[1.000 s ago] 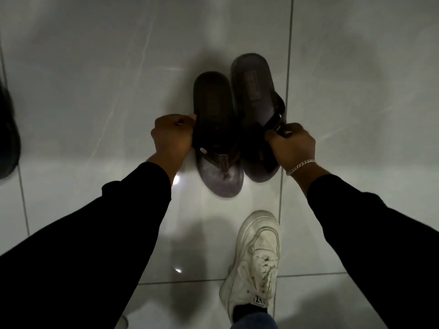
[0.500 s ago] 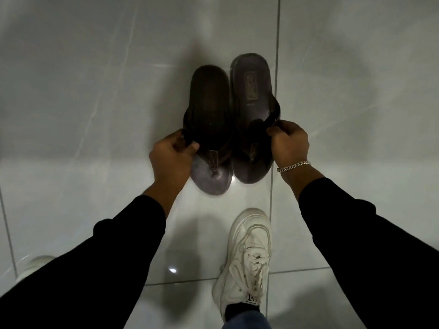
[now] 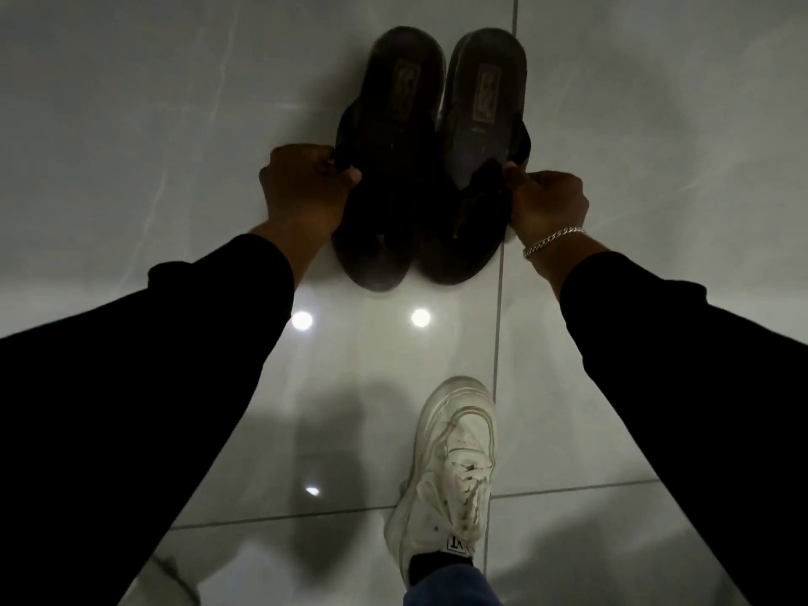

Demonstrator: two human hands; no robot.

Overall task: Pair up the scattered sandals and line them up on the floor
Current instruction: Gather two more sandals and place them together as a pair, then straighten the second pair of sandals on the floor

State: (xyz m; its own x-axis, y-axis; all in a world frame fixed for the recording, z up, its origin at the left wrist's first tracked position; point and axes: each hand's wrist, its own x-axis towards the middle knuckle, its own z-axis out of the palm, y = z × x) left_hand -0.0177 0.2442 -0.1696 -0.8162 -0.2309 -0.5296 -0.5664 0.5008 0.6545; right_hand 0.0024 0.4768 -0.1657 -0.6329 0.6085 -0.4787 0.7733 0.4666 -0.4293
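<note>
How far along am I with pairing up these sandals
Done: the left sandal and right sandal lie side by side, touching, heels level, on the tiled floor. In hand: your left hand and right hand each grip a strap. Left: letting go. No other sandals are in view.

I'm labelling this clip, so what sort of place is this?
Probably an indoor room or entryway, which one I can't tell: a glossy pale tiled floor with grout lines, ceiling lights mirrored in it, and dark sandals being paired on it.
</note>
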